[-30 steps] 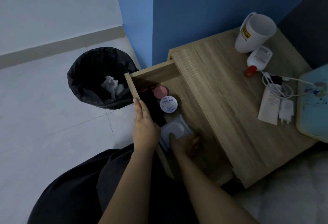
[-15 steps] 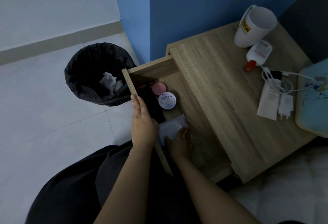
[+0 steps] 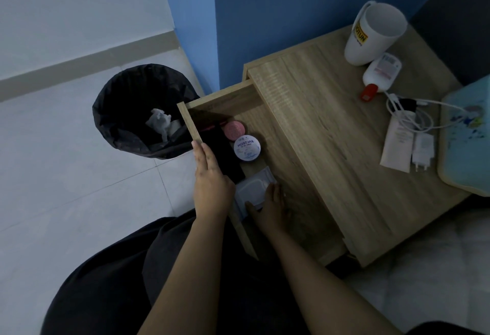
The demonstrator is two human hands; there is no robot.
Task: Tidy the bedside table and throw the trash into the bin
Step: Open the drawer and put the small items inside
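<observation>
Two hands are seen at an open drawer (image 3: 191, 125) pulled out from the wooden counter (image 3: 318, 112). The left hand (image 3: 212, 183) is laid on the drawer's front rim, its grip apart and the fingers straight. The right hand (image 3: 270, 207) is placed on a white wipes pack (image 3: 252, 189) inside the drawer. Whether its grip is clamped on the pack cannot be told in the dim light. Beyond the pack, a white jar (image 3: 248, 148), a pink-lidded jar (image 3: 234, 130) and a dark flat item (image 3: 225, 154) are kept in the drawer. On the counter top a white mug (image 3: 373, 35), a red-capped bottle (image 3: 381, 72) laid on its side, a white tube (image 3: 397, 146) and a charger (image 3: 423, 149) with coiled cable are gathered at the far right. The black-lined bin (image 3: 124, 112) is stood on the pale tiled floor (image 3: 66, 175) just beside the drawer, near the blue wall (image 3: 278, 3), with crumpled white trash (image 3: 159, 122) inside.
</observation>
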